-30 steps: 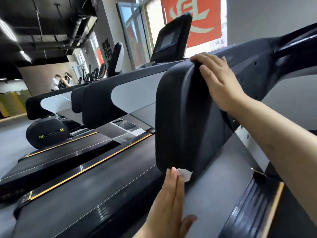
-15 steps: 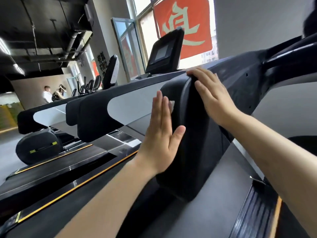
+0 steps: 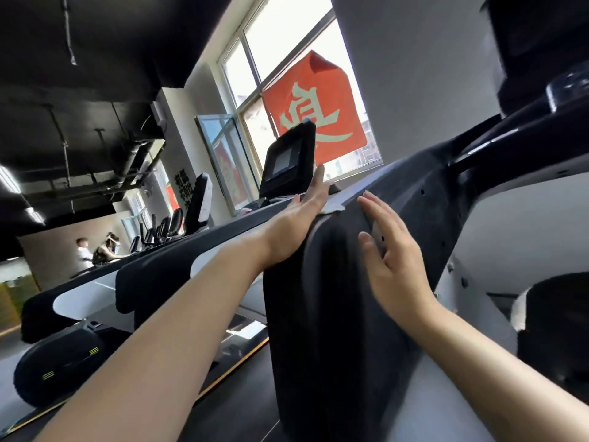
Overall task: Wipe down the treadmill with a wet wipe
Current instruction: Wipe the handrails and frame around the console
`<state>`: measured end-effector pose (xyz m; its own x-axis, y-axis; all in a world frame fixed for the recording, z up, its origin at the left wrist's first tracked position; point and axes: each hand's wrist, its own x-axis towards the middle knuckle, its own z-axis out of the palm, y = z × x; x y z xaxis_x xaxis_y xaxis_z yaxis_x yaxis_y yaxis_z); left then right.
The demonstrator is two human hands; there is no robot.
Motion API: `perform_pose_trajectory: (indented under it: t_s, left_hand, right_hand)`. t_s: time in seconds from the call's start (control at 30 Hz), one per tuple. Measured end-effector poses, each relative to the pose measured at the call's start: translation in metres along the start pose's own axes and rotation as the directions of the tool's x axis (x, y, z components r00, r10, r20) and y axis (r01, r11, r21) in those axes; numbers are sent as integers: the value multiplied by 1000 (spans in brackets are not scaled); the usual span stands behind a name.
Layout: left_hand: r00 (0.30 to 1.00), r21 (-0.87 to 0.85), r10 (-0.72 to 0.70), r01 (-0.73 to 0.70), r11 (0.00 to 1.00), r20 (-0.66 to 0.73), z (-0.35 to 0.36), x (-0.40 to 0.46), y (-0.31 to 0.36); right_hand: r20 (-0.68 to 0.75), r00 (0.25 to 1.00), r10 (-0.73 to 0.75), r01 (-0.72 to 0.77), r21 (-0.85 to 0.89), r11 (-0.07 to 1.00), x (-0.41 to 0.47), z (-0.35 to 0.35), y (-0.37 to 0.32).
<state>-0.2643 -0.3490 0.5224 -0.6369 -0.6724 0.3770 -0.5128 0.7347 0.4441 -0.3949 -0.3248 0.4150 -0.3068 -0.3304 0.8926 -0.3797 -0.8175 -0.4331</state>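
The treadmill's black side arm (image 3: 331, 314) fills the middle of the head view, rising to a rounded top. My left hand (image 3: 296, 224) lies flat with straight fingers against the arm's upper left edge and presses a white wet wipe (image 3: 333, 207) onto it; only a corner of the wipe shows beside the fingers. My right hand (image 3: 392, 260) rests flat on the arm's right face, fingers straight and slightly spread, holding nothing.
A second treadmill (image 3: 159, 282) with a console screen (image 3: 287, 157) stands to the left, and more machines line up behind it. Two people (image 3: 95, 250) stand far back left. A red banner (image 3: 315, 116) hangs in the window. A grey panel (image 3: 526, 224) runs at right.
My left hand has slid the wipe from the arm's lower edge up its left side to the top. My right hand has shifted from the top down onto the right face. The camera tilted upward.
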Motion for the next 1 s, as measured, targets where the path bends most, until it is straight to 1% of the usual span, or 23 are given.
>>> perform_pose_trajectory:
  t_s: [0.07, 0.13, 0.23, 0.27, 0.33, 0.4, 0.47, 0.57, 0.63, 0.7, 0.73, 0.8, 0.83, 0.93, 1.0]
  left_hand:
    - [998, -87, 66, -68, 994, -24, 2, -1, 6]
    - [991, -161, 113, -124, 979, -78, 5, -4, 10]
    - [981, -279, 134, -169, 945, -140, 9, -6, 6]
    - [974, -292, 139, -188, 938, -178, 9, -7, 4]
    - [945, -317, 160, -251, 915, -287, 10, -10, -1]
    - [917, -328, 178, -301, 896, -358, 10, -12, -4]
    - [905, -333, 192, -327, 885, -380, 10, -13, -5]
    - [904, -305, 211, -333, 892, -371, 12, -10, -5]
    - [909, -283, 224, -331, 900, -351, 12, -9, -6]
    - [910, -293, 226, -334, 896, -347, 12, -9, -8]
    - [907, -313, 218, -337, 888, -360, 11, -9, -9]
    - [895, -354, 202, -353, 866, -398, 10, -8, -11]
    - [883, -333, 207, -363, 870, -422, 10, -9, -12]
    - [858, -247, 228, -370, 895, -460, 13, -7, -13]
    - [826, -210, 240, -390, 897, -510, 15, -6, -15]
  right_hand:
    - [3, 1000, -21, 21, -25, 999, 12, 2, -7]
    - [90, 995, -38, 45, -80, 996, 24, 8, -13]
    - [219, 969, -116, 157, -177, 972, 31, 19, -14]
    - [251, 960, -128, 183, -208, 961, 30, 21, -14]
    - [284, 952, -115, 190, -251, 949, 29, 23, -13]
    - [258, 959, -116, 184, -261, 948, 23, 23, -14]
    - [209, 969, -135, 178, -203, 963, 12, 24, -17]
    - [222, 950, -222, 262, -172, 950, -3, 30, -23]
    - [199, 934, -298, 340, -233, 911, 1, 32, -28]
    - [156, 907, -391, 421, -357, 834, 12, 34, -29]
    - [147, 904, -402, 425, -406, 809, 18, 34, -28]
    - [156, 930, -331, 366, -408, 836, 27, 34, -23]
    - [159, 943, -291, 330, -373, 867, 30, 33, -20]
    - [143, 980, -137, 164, -195, 967, 41, 31, -9]
    - [69, 997, -46, 54, -123, 991, 49, 27, 2]
